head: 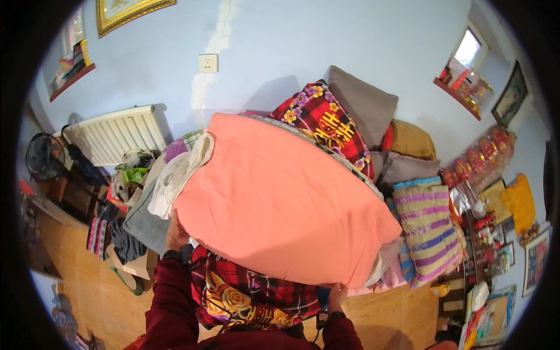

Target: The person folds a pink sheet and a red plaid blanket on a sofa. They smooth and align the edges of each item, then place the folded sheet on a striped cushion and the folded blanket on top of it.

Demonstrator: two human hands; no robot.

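A wide salmon-pink cloth [284, 197] lies spread over a pile of bedding before me. My left hand [176, 234] grips its near left corner, the fingers partly hidden under the fabric. At the near right edge, my right hand [337, 297] pinches the cloth. White gauzy fabric [181, 177] sticks out at the cloth's left side, and pale fabric [387, 260] shows at its right end. Below the near edge hangs a red plaid cloth with yellow roses [236, 297], close to my body. A red plaid floral cushion [326, 122] leans behind the pink cloth.
Grey cushions [363, 105] and a brown cushion [413, 140] rest by the wall. A striped folded textile [428, 232] stands at the right. Left are a white radiator [116, 135], a grey cushion [148, 218], a cardboard box [135, 267] and a fan [45, 156].
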